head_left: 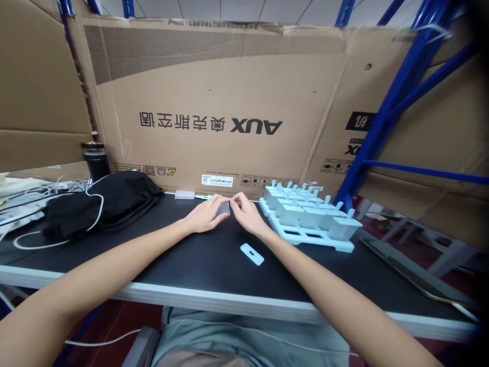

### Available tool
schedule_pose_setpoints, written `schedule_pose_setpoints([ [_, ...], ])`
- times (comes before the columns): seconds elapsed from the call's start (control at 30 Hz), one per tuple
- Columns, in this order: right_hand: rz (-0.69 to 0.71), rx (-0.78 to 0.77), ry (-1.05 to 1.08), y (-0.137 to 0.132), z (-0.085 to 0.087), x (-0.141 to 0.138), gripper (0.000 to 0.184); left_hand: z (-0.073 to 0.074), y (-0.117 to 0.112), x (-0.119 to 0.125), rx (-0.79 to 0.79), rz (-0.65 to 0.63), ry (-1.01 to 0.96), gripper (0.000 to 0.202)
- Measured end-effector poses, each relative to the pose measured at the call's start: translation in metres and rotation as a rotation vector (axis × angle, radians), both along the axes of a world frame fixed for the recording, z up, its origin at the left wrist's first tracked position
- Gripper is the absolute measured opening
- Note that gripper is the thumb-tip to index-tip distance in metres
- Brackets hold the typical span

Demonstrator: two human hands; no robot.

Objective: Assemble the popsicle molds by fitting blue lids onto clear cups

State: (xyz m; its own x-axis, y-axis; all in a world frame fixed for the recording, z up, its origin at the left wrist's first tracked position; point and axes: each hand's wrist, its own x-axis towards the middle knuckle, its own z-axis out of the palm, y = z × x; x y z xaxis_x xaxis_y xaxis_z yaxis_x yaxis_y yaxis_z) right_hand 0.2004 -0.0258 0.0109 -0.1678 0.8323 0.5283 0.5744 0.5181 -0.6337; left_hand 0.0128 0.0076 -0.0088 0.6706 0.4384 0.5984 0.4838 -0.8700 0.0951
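Note:
My left hand is closed around a small grey thing, thumb along its near side and fingers over the far side; its kind is too hidden to make out. My right hand is pinched at the right edge of that same grey thing, its fingertips close to those of my left. Nearer to me, a light-blue oblong plate with a slot lies flat on the table. To the right of my hands stands a light-blue ice-pop mould rack holding several moulds with sticks.
A black cloth bag with white cables lies on the left, a dark bottle behind it. A white block sits by the cardboard wall. A tablet rests at the right edge beside the blue metal frame.

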Motion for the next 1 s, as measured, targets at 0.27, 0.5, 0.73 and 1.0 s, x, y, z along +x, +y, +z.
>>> schedule_pose_setpoints([
  [0.27, 0.389, -0.563, -0.711, -0.026, 0.039, 0.04, 0.05, 0.004, -0.007, -0.001, -0.112, 0.13, 0.155, 0.043],
  [0.5, 0.418, -0.524, -0.689, -0.017, 0.029, 0.041, 0.031, 0.003, -0.007, -0.001, -0.112, 0.131, 0.178, 0.041],
  [0.73, 0.1, -0.178, -0.26, 0.004, 0.016, 0.043, 0.025, -0.001, -0.004, -0.001, -0.056, 0.098, 0.138, 0.045],
  [1.0, 0.132, -0.37, 0.145, 0.006, -0.004, 0.014, 0.014, 0.005, -0.009, 0.003, 0.096, -0.004, 0.194, 0.059],
])
